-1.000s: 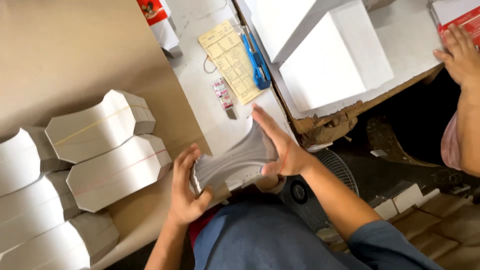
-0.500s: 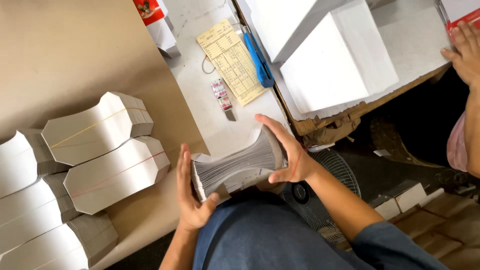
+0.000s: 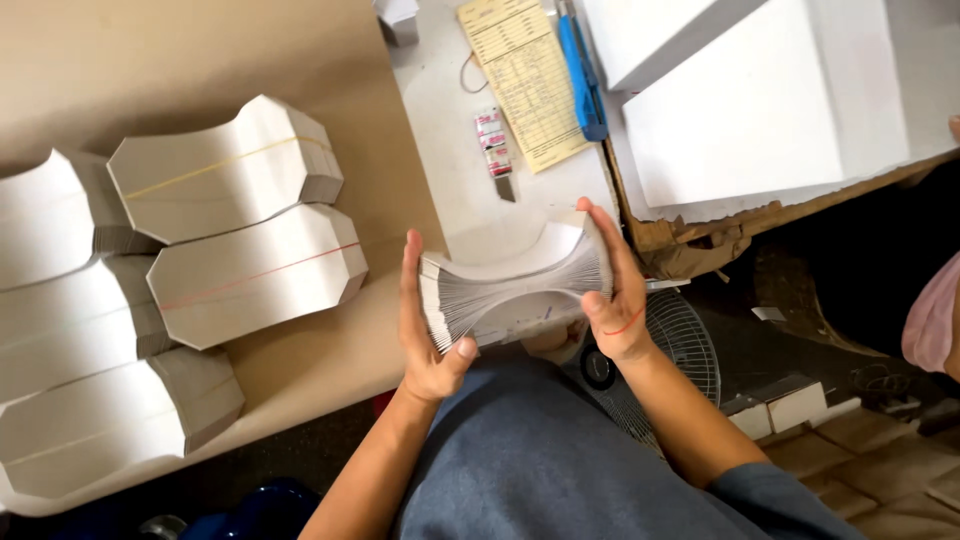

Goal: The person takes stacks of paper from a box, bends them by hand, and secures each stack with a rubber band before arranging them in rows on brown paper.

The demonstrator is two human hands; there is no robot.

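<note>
The card stack [image 3: 515, 285] sits centre; banded bundles [image 3: 235, 220] lie at nine o'clock on the table [image 3: 200, 60], a form [image 3: 525, 80] at twelve (knife [image 3: 583, 70] just right), a fan [image 3: 670, 350] at four.

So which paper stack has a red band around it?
The banded stack nearest the hands, second from the top on the brown table. The stack above it has a yellow band.

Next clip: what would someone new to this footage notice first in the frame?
First, the stack of white die-cut sheets squeezed between the left hand and the right hand, at mid-frame over the person's lap. Next, the banded bundles of the same sheets lying in rows on the brown table at left. Above the hands, a yellow form and a blue knife lie beside large white blocks.
</note>
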